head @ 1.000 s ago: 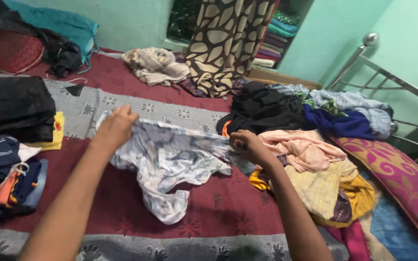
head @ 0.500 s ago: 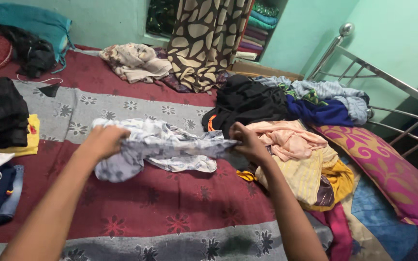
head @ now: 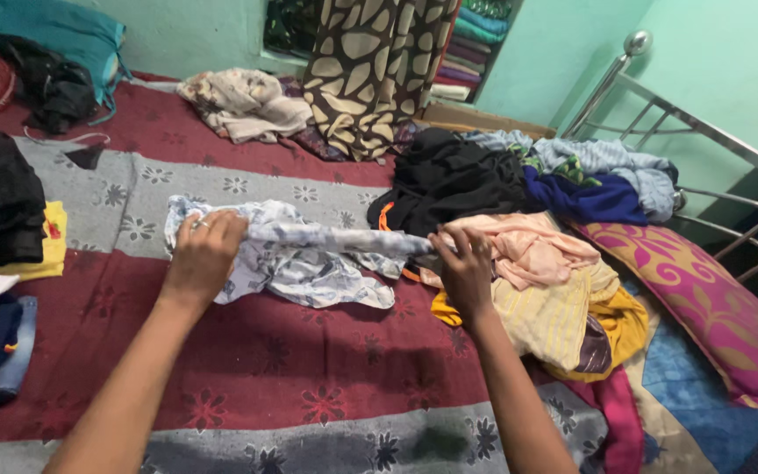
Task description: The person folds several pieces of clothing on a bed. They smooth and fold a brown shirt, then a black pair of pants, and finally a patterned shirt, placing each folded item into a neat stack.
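Observation:
A white garment with a grey-blue print (head: 309,259) lies across the maroon and grey bedspread (head: 309,377). My left hand (head: 202,254) grips its left end and my right hand (head: 464,263) grips its right end, so a folded edge stretches taut between them. The rest of the cloth bunches on the bed below that edge. Just right of my right hand sits a heap of unfolded clothes (head: 554,290) in peach, yellow and cream.
Folded clothes are stacked at the left edge (head: 2,228). Black (head: 449,180) and blue garments (head: 589,197) lie behind the heap. A pink patterned pillow (head: 712,316) and a metal bed rail (head: 686,123) are at right. A brown patterned curtain (head: 379,70) hangs at the back.
The garment was spread loose between my hands; both hands have drawn it into a narrower, taut fold and lowered it toward the bed.

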